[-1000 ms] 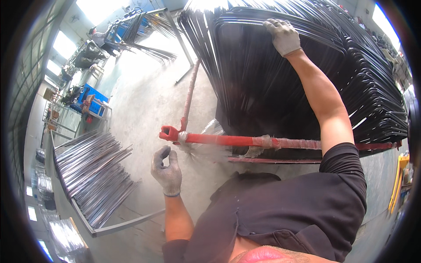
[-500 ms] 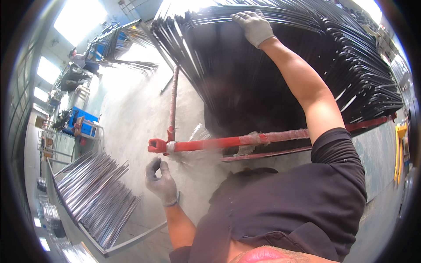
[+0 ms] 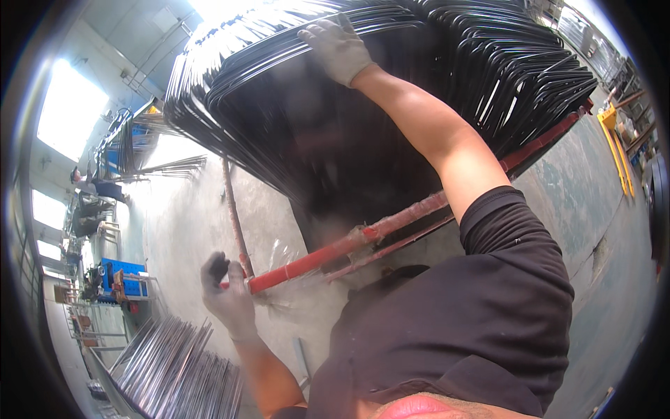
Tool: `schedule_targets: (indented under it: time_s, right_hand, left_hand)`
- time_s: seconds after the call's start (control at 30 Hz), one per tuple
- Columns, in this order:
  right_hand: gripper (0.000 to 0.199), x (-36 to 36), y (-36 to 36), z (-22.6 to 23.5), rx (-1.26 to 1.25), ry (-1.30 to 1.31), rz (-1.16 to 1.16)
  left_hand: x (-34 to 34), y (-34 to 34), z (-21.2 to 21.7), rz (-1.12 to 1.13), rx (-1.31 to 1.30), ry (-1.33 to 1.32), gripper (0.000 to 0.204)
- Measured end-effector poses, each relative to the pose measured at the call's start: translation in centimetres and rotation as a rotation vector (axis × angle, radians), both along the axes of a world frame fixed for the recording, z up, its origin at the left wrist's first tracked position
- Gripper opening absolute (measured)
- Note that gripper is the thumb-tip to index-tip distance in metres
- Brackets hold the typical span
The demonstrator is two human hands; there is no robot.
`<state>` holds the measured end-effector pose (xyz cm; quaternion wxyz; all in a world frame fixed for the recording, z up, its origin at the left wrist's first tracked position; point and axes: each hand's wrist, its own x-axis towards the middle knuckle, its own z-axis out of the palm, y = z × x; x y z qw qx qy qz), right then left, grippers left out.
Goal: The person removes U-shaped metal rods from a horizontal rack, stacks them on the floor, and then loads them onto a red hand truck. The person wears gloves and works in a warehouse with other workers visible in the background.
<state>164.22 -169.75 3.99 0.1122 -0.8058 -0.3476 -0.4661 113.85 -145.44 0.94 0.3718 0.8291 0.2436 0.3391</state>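
Note:
A big stack of bent black metal rod frames [image 3: 447, 91] stands on a red steel rack [image 3: 391, 227]. My right hand [image 3: 338, 45], in a grey work glove, reaches up and grips the top bar of the nearest black frame [image 3: 265, 56]. My left hand [image 3: 227, 293], also gloved, hangs low with fingers curled, just in front of the rack's red corner; it holds nothing that I can see.
A bundle of bare silvery metal rods [image 3: 174, 363] lies on the concrete floor at lower left. A blue machine [image 3: 122, 278] stands at the far left. More rod racks [image 3: 132, 143] lie farther back. A yellow frame [image 3: 618, 150] stands at right.
My view has swung closer to the stack. My right hand stays on the top of the black frames. My left hand has risen toward the rack's red corner.

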Motion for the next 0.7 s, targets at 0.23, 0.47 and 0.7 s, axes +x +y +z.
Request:
schedule_targets:
  time_s: [0.23, 0.47, 0.7]
  right_hand:
    - [0.086, 4.0, -7.9, -0.8, 0.14, -0.071, -0.252]
    - [0.078, 1.4, -11.1, 0.4, 0.103, -0.02, -0.228]
    - [0.058, -0.9, -8.3, 0.5, 0.016, -0.245, 0.032]
  left_hand:
    - [13.4, 4.0, 1.7, -0.082, 0.133, 0.042, 0.048]
    - [19.1, 1.3, 1.8, -0.115, 0.004, 0.046, 0.058]
    - [17.5, -2.8, 0.8, -0.199, -0.027, 0.049, 0.054]
